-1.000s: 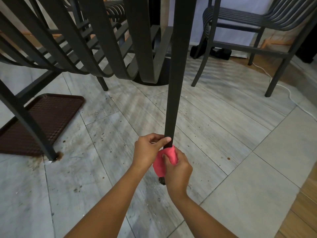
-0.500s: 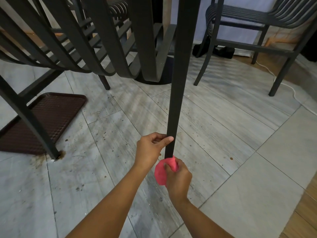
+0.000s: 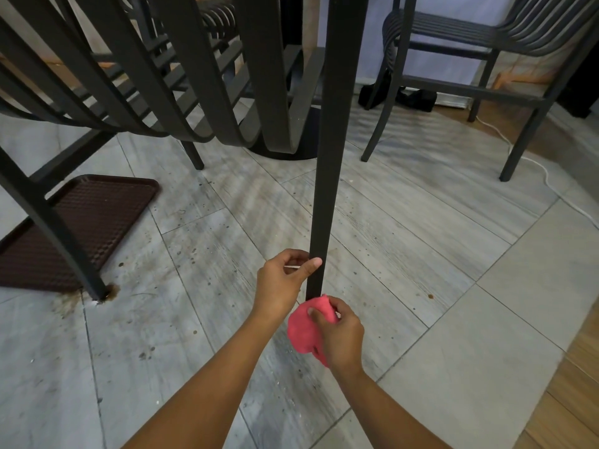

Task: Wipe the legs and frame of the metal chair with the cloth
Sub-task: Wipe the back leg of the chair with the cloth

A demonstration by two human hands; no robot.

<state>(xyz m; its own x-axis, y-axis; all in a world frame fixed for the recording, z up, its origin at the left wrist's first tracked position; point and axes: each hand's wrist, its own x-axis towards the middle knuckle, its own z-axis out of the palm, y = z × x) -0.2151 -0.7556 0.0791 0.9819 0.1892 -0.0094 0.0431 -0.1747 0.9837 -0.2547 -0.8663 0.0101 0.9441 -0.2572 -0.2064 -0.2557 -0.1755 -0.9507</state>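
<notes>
A dark metal chair leg (image 3: 327,176) runs down the middle of the view, with the chair's curved slats (image 3: 181,92) above and to the left. My left hand (image 3: 285,280) grips the leg near its lower end, thumb across the front. Just below it, my right hand (image 3: 340,335) holds a pink cloth (image 3: 304,328) bunched round the bottom of the leg. The cloth and my hand hide the foot of the leg. Another leg of the chair (image 3: 52,228) slants down at the left.
A brown tray (image 3: 107,205) lies on the grey tiled floor at left. A second dark chair (image 3: 486,59) stands at back right, with a white cable (image 3: 538,163) beside it. A round black table base (image 3: 308,137) sits behind the leg. Wooden flooring (image 3: 570,396) starts at the right.
My right hand has slid the pink cloth down the leg, away from my left hand. My left hand keeps its grip on the leg at about the same place.
</notes>
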